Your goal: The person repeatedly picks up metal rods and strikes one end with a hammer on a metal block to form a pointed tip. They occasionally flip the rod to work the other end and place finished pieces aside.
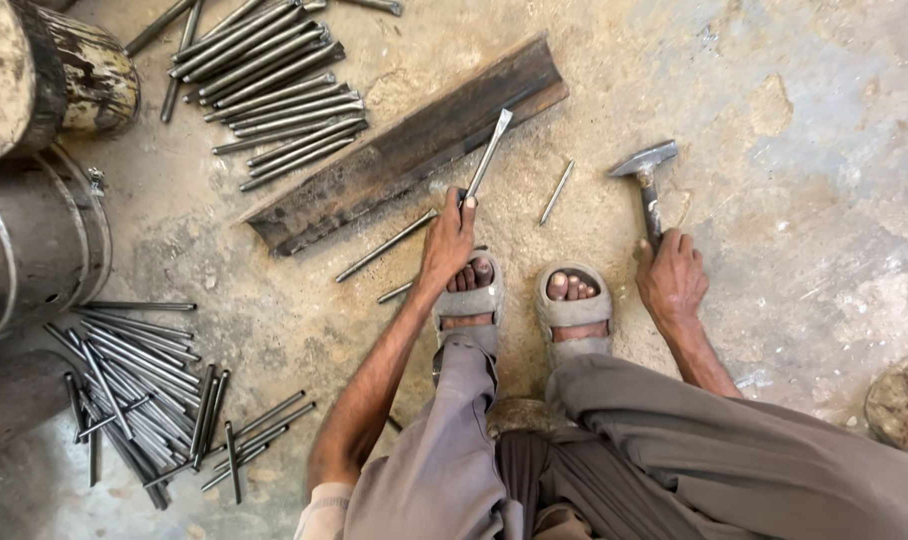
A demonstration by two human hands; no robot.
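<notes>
The person squats over a dusty concrete floor [794, 230], both feet in grey sandals [572, 312] set side by side. The left hand [448, 240] is closed around the lower end of a chisel [488, 153], a flat-tipped steel bar that slants up and to the right, its tip reaching the near edge of a long dark iron bar [414, 145] lying diagonally on the floor. The right hand [672, 272] is clamped on the handle of a hammer [645, 165], whose metal head rests on or just above the ground well to the right of the chisel; which of the two cannot be told. Between chisel and hammer lies one short thin rod [556, 192], apart from both. A longer rod [386, 246] lies just left of the left hand, running toward the iron bar's lower end. A neat row of cut rods [274, 90] lies beyond the iron bar at upper left, and a loose heap of rods [144, 390] lies at lower left, beside a metal drum [34, 240] and a wooden block [44, 70]
</notes>
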